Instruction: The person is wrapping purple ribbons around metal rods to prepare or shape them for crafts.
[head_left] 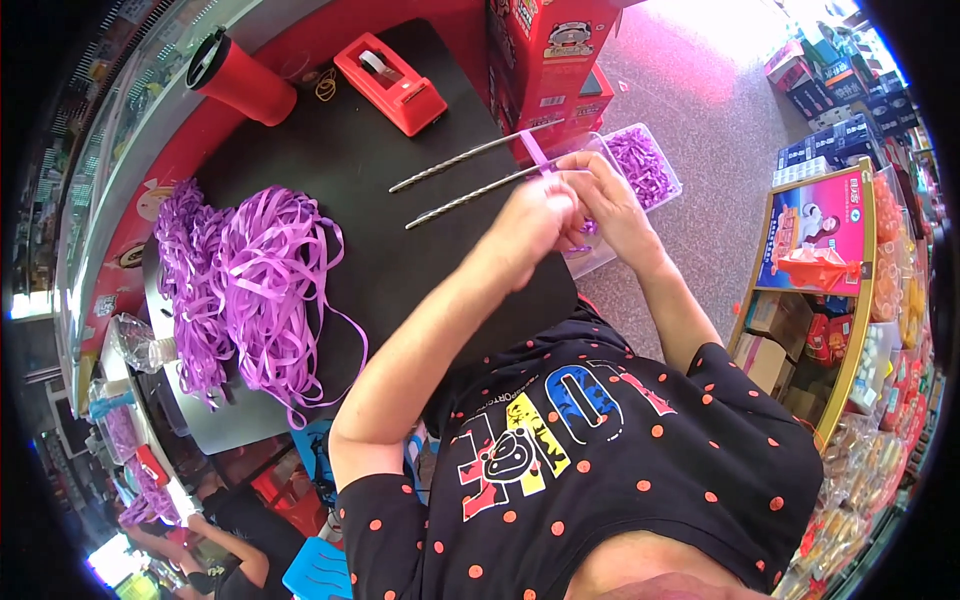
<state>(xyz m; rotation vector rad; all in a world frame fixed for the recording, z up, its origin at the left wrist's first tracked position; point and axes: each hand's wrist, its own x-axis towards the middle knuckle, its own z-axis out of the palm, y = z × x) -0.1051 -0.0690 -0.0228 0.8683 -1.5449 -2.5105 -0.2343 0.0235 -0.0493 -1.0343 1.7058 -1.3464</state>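
Two long twisted metal rods (pixel 462 157) reach side by side over the black table. Across them near their right ends runs a flat purple ribbon (pixel 534 149). My left hand (pixel 535 222) is curled closed at the ribbon's lower end, beside the nearer rod. Pressed against it, my right hand (pixel 607 203) pinches the ribbon between thumb and fingers. The exact grip of each hand is partly hidden where the fingers meet. Just beyond and under my right hand stands a clear plastic bin (pixel 672 190) with many small purple ribbon pieces (pixel 640 165) in it.
Large heaps of loose purple ribbon (pixel 275 290) lie on the black table (pixel 370 260) at left. A red tape dispenser (pixel 392 85) and a red tumbler (pixel 240 78) stand at the back. Red cartons (pixel 545 60) rise behind the rods. Another person's arm (pixel 235 545) shows lower left.
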